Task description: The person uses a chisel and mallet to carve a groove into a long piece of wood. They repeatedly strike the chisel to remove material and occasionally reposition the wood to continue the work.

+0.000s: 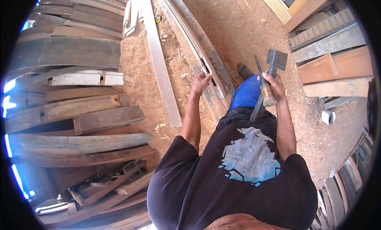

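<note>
Slotted timber [195, 43] under left hand [201, 82], 2 tools in right hand [274, 86].
Right bunches hammer [277, 59] with chisel [267, 96], probably freeing left, whose fingers narrow at the slot [204, 66]; can't tell if gripping anything.

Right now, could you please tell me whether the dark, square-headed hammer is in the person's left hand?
No, the right hand grips the dark, square-headed hammer, along with a pointed tool with a brown handle.
</note>
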`<move>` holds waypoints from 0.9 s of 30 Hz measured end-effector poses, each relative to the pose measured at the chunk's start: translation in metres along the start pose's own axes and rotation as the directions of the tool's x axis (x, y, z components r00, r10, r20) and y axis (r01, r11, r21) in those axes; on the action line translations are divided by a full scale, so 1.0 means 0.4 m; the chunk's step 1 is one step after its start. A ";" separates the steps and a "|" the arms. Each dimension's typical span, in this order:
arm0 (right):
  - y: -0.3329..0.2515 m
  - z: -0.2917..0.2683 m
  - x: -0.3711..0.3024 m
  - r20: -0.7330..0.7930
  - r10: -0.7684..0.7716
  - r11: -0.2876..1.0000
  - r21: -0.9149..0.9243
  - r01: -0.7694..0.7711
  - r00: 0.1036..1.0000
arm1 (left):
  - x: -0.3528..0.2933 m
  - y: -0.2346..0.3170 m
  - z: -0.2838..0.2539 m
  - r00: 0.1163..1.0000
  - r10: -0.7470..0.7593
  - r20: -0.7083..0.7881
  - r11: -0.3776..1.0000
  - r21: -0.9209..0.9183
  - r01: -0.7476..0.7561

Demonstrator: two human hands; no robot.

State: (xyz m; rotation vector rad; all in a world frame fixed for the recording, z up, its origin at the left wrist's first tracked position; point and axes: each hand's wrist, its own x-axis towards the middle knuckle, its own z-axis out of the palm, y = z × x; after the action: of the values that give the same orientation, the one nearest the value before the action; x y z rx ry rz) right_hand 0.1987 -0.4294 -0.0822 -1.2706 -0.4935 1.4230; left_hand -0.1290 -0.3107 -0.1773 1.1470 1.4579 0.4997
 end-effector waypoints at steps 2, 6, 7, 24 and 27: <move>-0.004 0.006 0.002 0.011 0.015 1.000 -0.023 -0.015 1.000 | 0.073 -0.030 -0.041 0.999 -0.034 0.039 0.999 0.022 0.033; 0.004 -0.011 0.001 -0.028 0.010 0.998 -0.057 -0.011 1.000 | 0.083 0.048 0.032 0.974 0.117 -0.192 0.991 -0.042 -0.127; 0.008 -0.017 -0.001 -0.050 0.004 0.998 -0.059 -0.007 0.999 | 0.066 0.108 0.060 0.966 0.127 -0.224 0.986 0.130 -0.100; 0.004 -0.006 0.014 0.019 -0.023 1.000 -0.005 0.023 1.000 | -0.083 -0.110 -0.008 0.905 0.383 -0.184 0.820 0.519 -0.242; 0.028 -0.011 0.029 0.035 0.019 1.000 -0.019 -0.018 0.999 | -0.218 -0.139 -0.072 0.951 0.260 -0.165 0.869 0.469 -0.157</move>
State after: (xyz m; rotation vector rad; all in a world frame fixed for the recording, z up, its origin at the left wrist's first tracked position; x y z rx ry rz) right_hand 0.1998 -0.4240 -0.0979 -1.2700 -0.5212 1.4613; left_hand -0.1877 -0.4005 -0.1721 1.6784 1.7085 0.4617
